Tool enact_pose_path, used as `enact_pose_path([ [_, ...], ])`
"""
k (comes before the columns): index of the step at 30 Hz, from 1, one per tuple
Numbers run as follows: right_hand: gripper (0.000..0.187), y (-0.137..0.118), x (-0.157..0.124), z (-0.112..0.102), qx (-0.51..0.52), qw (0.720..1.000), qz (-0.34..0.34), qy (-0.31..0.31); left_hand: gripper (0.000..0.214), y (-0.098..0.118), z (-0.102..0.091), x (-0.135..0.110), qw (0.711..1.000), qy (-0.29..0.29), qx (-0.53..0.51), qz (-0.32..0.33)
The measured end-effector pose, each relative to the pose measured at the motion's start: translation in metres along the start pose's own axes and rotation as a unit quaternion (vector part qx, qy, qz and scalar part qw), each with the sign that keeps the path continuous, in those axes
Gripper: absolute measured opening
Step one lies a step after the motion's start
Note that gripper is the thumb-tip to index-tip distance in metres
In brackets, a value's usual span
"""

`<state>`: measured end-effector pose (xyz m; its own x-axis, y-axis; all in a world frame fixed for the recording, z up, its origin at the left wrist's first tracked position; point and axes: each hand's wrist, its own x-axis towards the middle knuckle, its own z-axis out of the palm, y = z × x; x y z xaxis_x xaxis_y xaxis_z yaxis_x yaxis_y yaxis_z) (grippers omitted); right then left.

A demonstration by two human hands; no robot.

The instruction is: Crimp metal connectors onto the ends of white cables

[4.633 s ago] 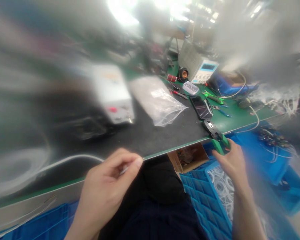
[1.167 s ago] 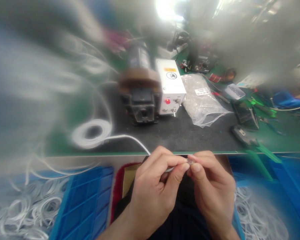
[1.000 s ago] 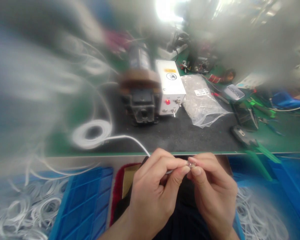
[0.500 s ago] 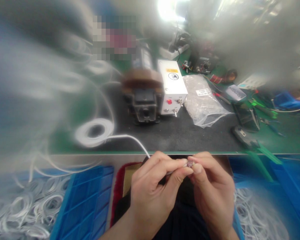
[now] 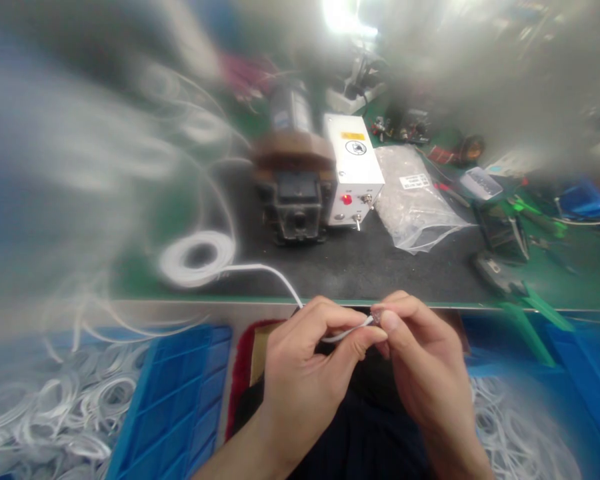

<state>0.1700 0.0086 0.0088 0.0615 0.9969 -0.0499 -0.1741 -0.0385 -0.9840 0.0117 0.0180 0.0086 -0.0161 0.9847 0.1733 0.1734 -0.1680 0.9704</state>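
In front of the surface [image 5: 405,279], a small clear connector [image 5: 377,316] meets a white cable [image 5: 287,283] — the right hand [image 5: 425,360] pinches this connector with closed fingertips, the left hand [image 5: 313,363], curled, holds the cable — and the white coil [image 5: 173,265] lies behind.

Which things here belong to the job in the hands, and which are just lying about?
Job in hand:
- white cable, in the left hand, and its coil
- small clear piece, pinched by the right hand
- perhaps the green-handled tool

Seemingly just lying about:
- white box
- black machine
- plastic bag, contents unclear
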Motion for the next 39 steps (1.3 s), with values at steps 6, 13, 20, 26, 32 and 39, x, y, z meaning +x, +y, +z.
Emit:
enact_pose_path([
  [6,0.017,0.008,0.004,-0.002,0.011,0.999,0.008,-0.029,0.020,-0.001,-0.002,0.003,0.998,0.054,-0.022,-0.027],
  [13,0.013,0.003,0.026,0.024,-0.148,0.973,-0.103,-0.143,0.027,-0.001,-0.015,0.019,0.981,0.105,-0.140,-0.086],
  [20,0.022,0.007,0.041,0.047,-0.175,0.974,-0.053,-0.135,0.033,-0.025,-0.032,0.025,0.962,0.075,-0.232,-0.121],
  [26,0.030,0.014,0.054,0.056,-0.116,0.984,0.064,-0.117,0.022,-0.037,-0.042,0.025,0.978,0.138,-0.104,-0.115],
  [32,0.029,0.010,0.049,0.059,-0.174,0.972,0.014,-0.159,0.027,-0.041,-0.050,0.043,0.969,0.093,-0.194,-0.119],
  [39,0.030,0.009,0.046,0.062,-0.217,0.962,0.001,-0.163,0.013,-0.048,-0.048,0.047,0.960,0.093,-0.220,-0.144],
])
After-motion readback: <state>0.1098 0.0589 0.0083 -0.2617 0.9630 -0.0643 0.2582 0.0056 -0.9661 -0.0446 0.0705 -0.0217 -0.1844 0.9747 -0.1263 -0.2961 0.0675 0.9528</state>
